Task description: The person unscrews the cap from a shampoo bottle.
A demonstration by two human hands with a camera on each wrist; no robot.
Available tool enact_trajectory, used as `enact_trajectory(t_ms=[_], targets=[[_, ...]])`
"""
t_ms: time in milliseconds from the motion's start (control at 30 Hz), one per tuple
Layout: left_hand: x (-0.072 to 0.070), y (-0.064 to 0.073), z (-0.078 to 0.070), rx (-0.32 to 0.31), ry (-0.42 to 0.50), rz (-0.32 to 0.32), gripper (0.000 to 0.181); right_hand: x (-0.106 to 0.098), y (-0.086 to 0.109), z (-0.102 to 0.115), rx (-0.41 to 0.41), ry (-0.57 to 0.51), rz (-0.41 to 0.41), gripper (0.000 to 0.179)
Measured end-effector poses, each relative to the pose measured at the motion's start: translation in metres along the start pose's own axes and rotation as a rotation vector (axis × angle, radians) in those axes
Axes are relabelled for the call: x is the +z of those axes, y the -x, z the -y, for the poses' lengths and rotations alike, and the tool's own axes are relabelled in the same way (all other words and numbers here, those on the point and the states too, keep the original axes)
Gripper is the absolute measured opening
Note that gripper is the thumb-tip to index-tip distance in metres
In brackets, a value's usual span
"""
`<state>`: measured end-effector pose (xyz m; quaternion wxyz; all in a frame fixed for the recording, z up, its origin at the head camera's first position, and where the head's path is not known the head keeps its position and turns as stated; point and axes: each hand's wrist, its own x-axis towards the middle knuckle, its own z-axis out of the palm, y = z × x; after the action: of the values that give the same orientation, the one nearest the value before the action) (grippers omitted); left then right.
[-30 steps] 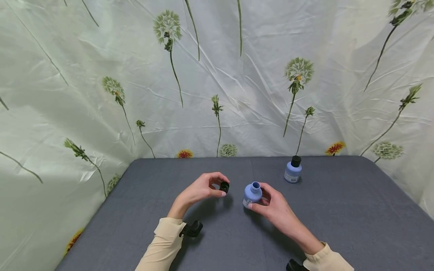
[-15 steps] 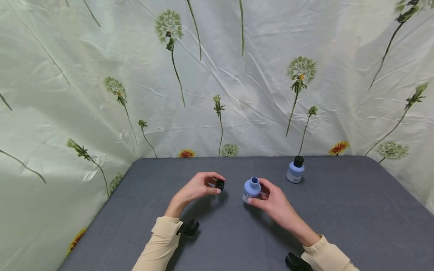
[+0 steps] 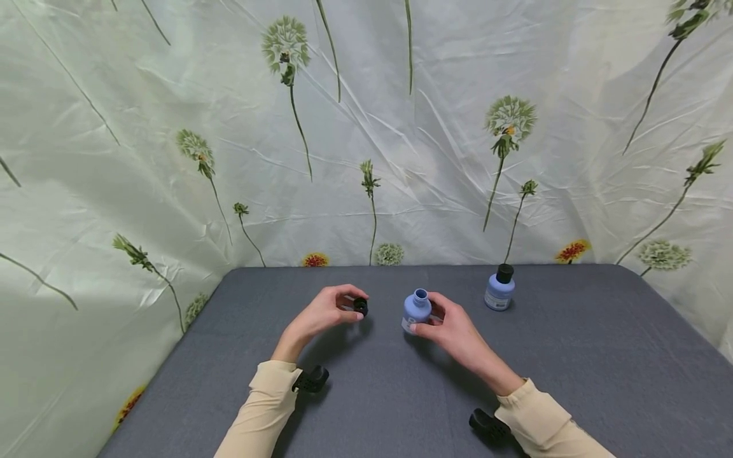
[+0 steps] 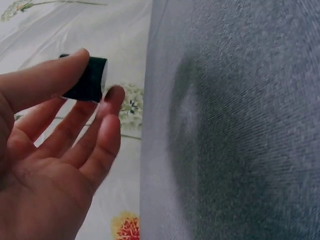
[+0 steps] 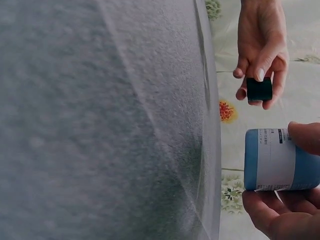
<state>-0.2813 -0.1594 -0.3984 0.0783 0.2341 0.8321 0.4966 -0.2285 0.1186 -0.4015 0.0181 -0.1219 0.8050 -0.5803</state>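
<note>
A black screw cap (image 3: 360,306) is pinched between the thumb and fingers of my left hand (image 3: 323,313), held above the table. In the left wrist view the thumb lies over the dark cap (image 4: 87,82), and the other fingers spread below it. My right hand (image 3: 455,332) grips a small blue bottle (image 3: 416,308) around its body. The bottle's mouth is uncapped and faces up, tilted slightly. A pale printed label shows on the bottle (image 5: 275,159) in the right wrist view. Cap and bottle are apart, with a gap between the two hands.
A second blue bottle (image 3: 499,291) with its black cap on stands upright toward the back right of the grey-covered table (image 3: 572,356). Behind the table hangs a pale curtain (image 3: 424,159) printed with dandelions. Black wrist cameras (image 3: 312,380) sit under both forearms.
Both hands have shifted left and slightly farther back, carrying the cap and the open bottle. The grips look the same, and the capped bottle stays in its place.
</note>
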Motion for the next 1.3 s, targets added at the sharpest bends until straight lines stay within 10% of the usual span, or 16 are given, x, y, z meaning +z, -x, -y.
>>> enact_trajectory(t_ms=[533,1300], targets=[[-0.018,0.003,0.013,-0.088,-0.069,-0.166,0.036,0.016,-0.034,-0.005,-0.005,0.025,0.023,0.062],[-0.038,0.002,0.034,-0.183,-0.137,-0.206,0.036,0.051,-0.074,0.002,-0.037,0.035,0.040,0.062]])
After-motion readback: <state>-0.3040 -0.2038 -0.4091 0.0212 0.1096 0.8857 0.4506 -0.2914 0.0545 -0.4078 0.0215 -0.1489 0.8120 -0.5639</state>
